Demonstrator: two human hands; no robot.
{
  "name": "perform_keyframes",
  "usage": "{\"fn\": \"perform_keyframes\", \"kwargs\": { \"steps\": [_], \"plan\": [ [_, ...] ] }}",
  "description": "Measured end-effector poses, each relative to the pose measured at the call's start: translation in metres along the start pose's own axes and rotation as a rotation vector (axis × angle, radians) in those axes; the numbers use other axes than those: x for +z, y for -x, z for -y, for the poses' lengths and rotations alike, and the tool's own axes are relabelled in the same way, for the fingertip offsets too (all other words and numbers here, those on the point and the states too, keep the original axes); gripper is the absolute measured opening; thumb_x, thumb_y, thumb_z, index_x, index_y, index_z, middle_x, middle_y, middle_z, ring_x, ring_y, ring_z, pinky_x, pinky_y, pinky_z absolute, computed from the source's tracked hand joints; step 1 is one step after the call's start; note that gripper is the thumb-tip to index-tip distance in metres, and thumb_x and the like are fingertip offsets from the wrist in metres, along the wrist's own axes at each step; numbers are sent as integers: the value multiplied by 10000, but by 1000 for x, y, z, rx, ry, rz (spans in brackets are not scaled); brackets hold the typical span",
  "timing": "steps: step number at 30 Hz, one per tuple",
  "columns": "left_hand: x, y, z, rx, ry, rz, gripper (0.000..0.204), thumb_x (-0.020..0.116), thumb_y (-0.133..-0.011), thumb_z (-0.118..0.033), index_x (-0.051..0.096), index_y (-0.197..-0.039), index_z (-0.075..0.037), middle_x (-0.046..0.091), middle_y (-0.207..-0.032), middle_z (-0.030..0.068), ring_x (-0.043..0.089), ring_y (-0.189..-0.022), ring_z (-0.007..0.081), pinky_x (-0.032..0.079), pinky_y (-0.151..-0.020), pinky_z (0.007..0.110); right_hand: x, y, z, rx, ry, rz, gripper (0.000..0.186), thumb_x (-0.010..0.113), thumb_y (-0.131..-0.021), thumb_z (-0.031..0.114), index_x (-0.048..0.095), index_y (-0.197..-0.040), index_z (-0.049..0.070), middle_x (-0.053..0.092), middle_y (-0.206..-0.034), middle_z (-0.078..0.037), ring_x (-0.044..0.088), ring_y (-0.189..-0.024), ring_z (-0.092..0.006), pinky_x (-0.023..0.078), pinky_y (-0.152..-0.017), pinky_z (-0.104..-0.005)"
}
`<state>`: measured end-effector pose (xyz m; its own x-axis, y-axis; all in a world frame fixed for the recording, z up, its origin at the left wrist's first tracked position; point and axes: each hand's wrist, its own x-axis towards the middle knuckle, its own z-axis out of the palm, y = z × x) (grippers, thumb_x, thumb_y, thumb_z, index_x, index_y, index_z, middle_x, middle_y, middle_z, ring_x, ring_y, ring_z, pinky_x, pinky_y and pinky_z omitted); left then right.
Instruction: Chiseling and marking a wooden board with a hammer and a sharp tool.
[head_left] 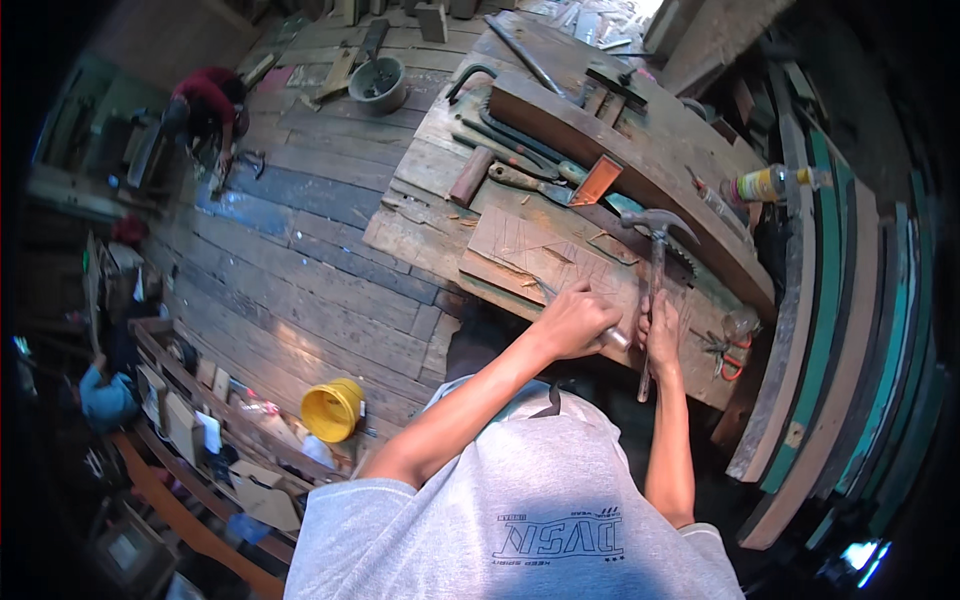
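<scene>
My left hand [578, 320] is closed around a chisel [617, 340]. Its pale handle end sticks out on the right of the fist, and a thin blade points left onto a flat wooden board [500, 236]. Pencil lines and small wood chips mark that board, which lies along the bench's near edge. In my right hand [660, 333], fingers wrapped on the wooden handle, is a claw hammer [657, 262]. The hammer stands roughly upright in the picture, its metal head pointing away from me and apart from the chisel.
The workbench [410, 205] carries a handsaw [650, 240], an orange-faced square [597, 180], a mallet-like wooden block [470, 177], red-handled pliers [735, 355] and a thick beam [560, 125]. Planks [815, 290] stand right. A yellow bucket [332, 410] and a crouching person [205, 100] are left.
</scene>
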<state>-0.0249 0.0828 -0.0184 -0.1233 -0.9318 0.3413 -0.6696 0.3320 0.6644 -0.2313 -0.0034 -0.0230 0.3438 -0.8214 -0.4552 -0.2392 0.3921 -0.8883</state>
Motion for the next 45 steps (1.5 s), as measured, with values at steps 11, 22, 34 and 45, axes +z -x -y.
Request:
{"fn": "perform_keyframes", "kwargs": {
  "steps": [11,22,34,45],
  "plan": [
    [-98,46,10,-497,-139,63,122,767,-808,-181,702,-856,-91,715,-767,166,711,-744,386,540,-675,484,14,-27,-47,-104,12,30,558,413,-1117,554,512,-810,98,409,-613,64,383,-507,-45,302,-478,-259],
    [-76,29,34,-604,-204,170,216,746,-810,-120,785,-1017,-71,726,-880,237,715,-852,438,555,-727,479,20,-28,-41,-207,304,-10,706,423,-1080,633,560,-880,-31,461,-667,-81,473,-693,-171,436,-660,-409],
    [-79,8,38,-468,-339,446,317,823,-774,-224,763,-1055,-89,749,-887,216,729,-866,415,571,-749,500,18,-28,-32,-197,332,-22,710,427,-1062,645,635,-977,-29,527,-673,-147,545,-684,-233,473,-696,-429],
    [-46,-16,-5,-713,-620,510,434,914,-722,-436,789,-831,-35,755,-818,220,763,-795,386,589,-699,470,18,-24,-23,-49,370,-39,793,400,-1023,728,663,-957,-18,624,-717,-202,672,-750,-330,503,-730,-459]
  ]
}}
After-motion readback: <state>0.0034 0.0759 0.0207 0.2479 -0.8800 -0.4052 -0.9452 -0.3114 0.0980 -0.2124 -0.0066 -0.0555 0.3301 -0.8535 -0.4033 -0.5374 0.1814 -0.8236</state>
